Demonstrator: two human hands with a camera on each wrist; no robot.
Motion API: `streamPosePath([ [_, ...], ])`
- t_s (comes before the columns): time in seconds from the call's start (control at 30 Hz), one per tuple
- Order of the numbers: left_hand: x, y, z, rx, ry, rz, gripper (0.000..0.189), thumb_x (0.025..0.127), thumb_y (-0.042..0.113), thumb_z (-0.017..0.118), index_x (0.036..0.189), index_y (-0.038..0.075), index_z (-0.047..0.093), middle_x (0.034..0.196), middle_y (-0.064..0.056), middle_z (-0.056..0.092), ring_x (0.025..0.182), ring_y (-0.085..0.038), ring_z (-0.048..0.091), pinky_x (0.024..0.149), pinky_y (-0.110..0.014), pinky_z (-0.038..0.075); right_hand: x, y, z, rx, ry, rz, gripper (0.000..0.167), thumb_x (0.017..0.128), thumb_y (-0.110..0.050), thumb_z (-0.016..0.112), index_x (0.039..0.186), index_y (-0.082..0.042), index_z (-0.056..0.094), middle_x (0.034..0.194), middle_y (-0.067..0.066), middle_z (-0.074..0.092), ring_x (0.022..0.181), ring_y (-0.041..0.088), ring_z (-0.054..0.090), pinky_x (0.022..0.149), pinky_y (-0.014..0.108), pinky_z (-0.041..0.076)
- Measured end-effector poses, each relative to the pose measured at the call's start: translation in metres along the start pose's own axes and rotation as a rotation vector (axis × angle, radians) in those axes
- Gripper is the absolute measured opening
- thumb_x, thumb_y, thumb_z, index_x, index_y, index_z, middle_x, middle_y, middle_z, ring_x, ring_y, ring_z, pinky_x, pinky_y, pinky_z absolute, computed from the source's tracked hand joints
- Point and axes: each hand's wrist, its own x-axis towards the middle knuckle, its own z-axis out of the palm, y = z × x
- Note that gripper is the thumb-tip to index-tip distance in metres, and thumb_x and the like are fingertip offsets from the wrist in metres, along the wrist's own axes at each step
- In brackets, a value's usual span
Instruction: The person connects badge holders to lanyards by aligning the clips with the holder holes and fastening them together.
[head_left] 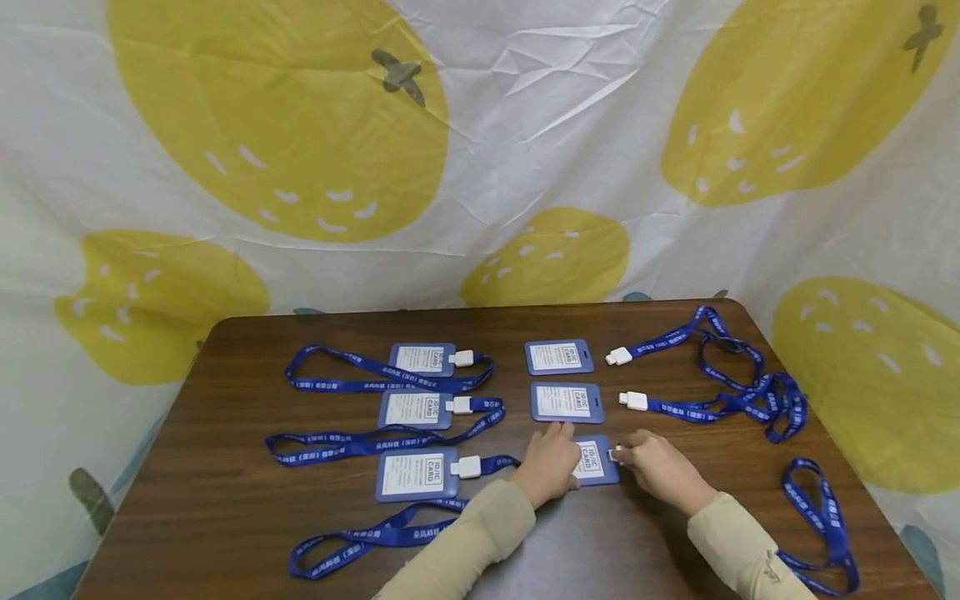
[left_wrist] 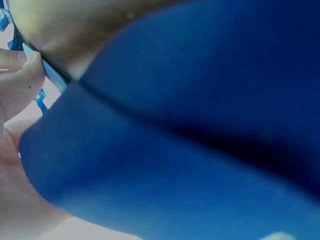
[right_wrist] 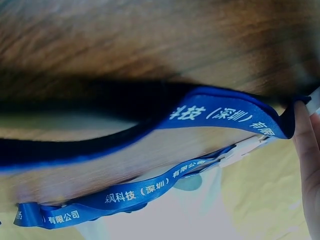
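Note:
My left hand [head_left: 551, 462] grips the left part of a blue card holder [head_left: 598, 460], covering much of its printed face. In the left wrist view, the thumb [left_wrist: 30, 80] presses along the holder's thin edge. At the holder's right end, my right hand [head_left: 663, 468] pinches the white clip [head_left: 615, 452] of a blue lanyard against the slot; the fingers hide most of the clip. This lanyard's printed strap [right_wrist: 220, 112] runs from the fingers in the right wrist view. A large blurred blue surface [left_wrist: 175, 165] fills most of the left wrist view.
Two card holders [head_left: 558, 357] lie above the hands, with loose clipped lanyards [head_left: 675, 410] to their right. Left, several holders [head_left: 416, 475] have lanyards attached. Another strap [head_left: 825, 521] lies near the right edge of the wooden table [head_left: 225, 467]. A lemon-print cloth [head_left: 480, 150] hangs behind.

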Motion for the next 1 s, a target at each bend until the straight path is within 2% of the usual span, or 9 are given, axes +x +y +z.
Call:
streamPosePath([
  [0.47, 0.0001, -0.0007, 0.0001, 0.006, -0.001, 0.009, 0.026, 0.069, 0.042, 0.074, 0.076, 0.018, 0.068, 0.093, 0.000, 0.050, 0.088, -0.015, 0.047, 0.065, -0.027, 0.041, 0.0002, 0.0007, 0.0029, 0.009, 0.014, -0.011, 0.023, 0.063, 0.012, 0.069, 0.080, -0.003, 0.072, 0.074, 0.006, 0.061, 0.065, 0.019, 0.057, 0.057, 0.031, 0.049],
  [0.7, -0.0003, 0.0010, -0.0010, 0.011, -0.007, 0.010, 0.024, 0.069, 0.040, 0.076, 0.075, 0.019, 0.067, 0.092, 0.000, 0.050, 0.088, -0.014, 0.047, 0.064, -0.028, 0.041, 0.0016, -0.0016, 0.0017, 0.007, 0.010, -0.052, 0.024, 0.062, 0.013, 0.068, 0.080, -0.004, 0.071, 0.077, 0.009, 0.062, 0.069, 0.021, 0.058, 0.060, 0.033, 0.050],
  [0.73, 0.0023, 0.0006, 0.0057, 0.007, 0.012, 0.017, 0.024, 0.067, 0.040, 0.077, 0.074, 0.019, 0.067, 0.092, 0.000, 0.049, 0.087, -0.015, 0.047, 0.064, -0.029, 0.041, 0.0013, -0.0017, 0.0015, 0.005, 0.012, -0.050, 0.024, 0.063, 0.012, 0.068, 0.080, -0.004, 0.071, 0.077, 0.008, 0.062, 0.069, 0.021, 0.058, 0.059, 0.033, 0.050],
  [0.9, 0.0032, 0.0010, 0.0064, -0.003, 0.006, 0.014, 0.025, 0.067, 0.040, 0.077, 0.073, 0.018, 0.067, 0.093, 0.000, 0.050, 0.088, -0.015, 0.047, 0.065, -0.030, 0.043, -0.0007, -0.0017, 0.0030, 0.011, 0.015, -0.035, 0.023, 0.064, 0.012, 0.068, 0.081, -0.004, 0.071, 0.078, 0.008, 0.063, 0.070, 0.021, 0.058, 0.060, 0.033, 0.051],
  [1.0, 0.0015, 0.0022, -0.0010, 0.003, -0.017, -0.004, 0.025, 0.068, 0.040, 0.077, 0.071, 0.018, 0.065, 0.093, 0.000, 0.051, 0.089, -0.014, 0.048, 0.065, -0.029, 0.043, -0.0021, -0.0014, 0.0037, 0.009, 0.006, -0.017, 0.022, 0.066, 0.011, 0.069, 0.085, -0.001, 0.070, 0.081, 0.009, 0.063, 0.074, 0.022, 0.059, 0.063, 0.034, 0.051],
])
